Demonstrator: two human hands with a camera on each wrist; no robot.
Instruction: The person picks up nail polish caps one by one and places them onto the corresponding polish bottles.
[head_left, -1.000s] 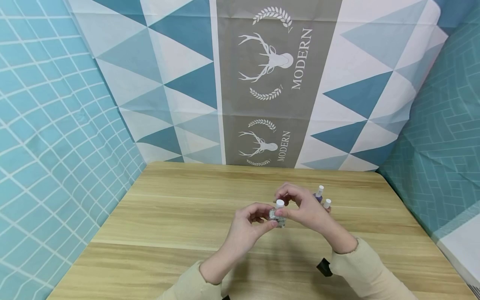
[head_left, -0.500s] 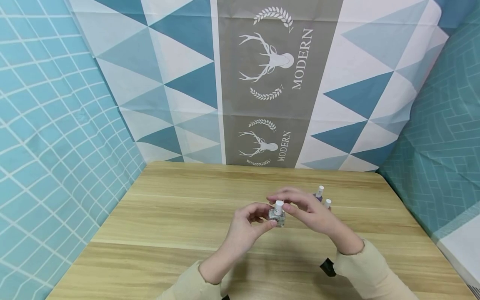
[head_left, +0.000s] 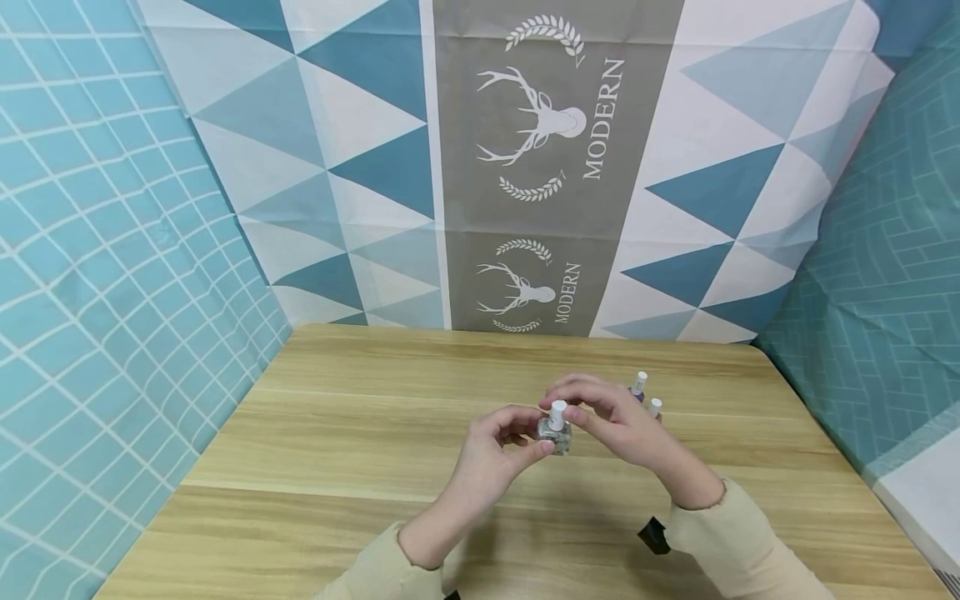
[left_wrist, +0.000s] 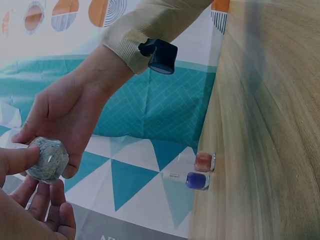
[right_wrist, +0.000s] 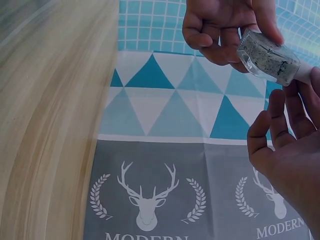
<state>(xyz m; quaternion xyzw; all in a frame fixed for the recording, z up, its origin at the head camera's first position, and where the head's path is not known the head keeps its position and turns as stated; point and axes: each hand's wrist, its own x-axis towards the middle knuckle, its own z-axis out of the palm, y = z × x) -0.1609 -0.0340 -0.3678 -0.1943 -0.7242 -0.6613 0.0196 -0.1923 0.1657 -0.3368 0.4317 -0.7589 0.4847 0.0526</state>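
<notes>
A clear, squat nail polish bottle [head_left: 555, 437] with speckled grey-white polish is held above the table, its white cap [head_left: 558, 413] pointing up. My left hand [head_left: 495, 450] pinches the glass body between thumb and fingers. At the cap is my right hand [head_left: 615, 423], thumb on the near side and fingers curving around the far side. In the right wrist view, the speckled polish [right_wrist: 272, 57] shows through the glass, and the cap [right_wrist: 303, 73] sits on the bottle between the right thumb and fingers. The left wrist view looks at the bottle's base [left_wrist: 49, 160].
Two more nail polish bottles stand on the wooden table [head_left: 337, 450] behind the right hand: one purple [left_wrist: 197, 180], one reddish [left_wrist: 204, 162], both white-capped. Patterned cloth [head_left: 525, 167] hangs along the back and both sides. A black wrist camera [head_left: 654, 536] is at the right sleeve.
The right hand has loosened from the cap, swung its fingers leftward over it, then drawn them slightly back around it. The left hand and the bottle stay nearly still.
</notes>
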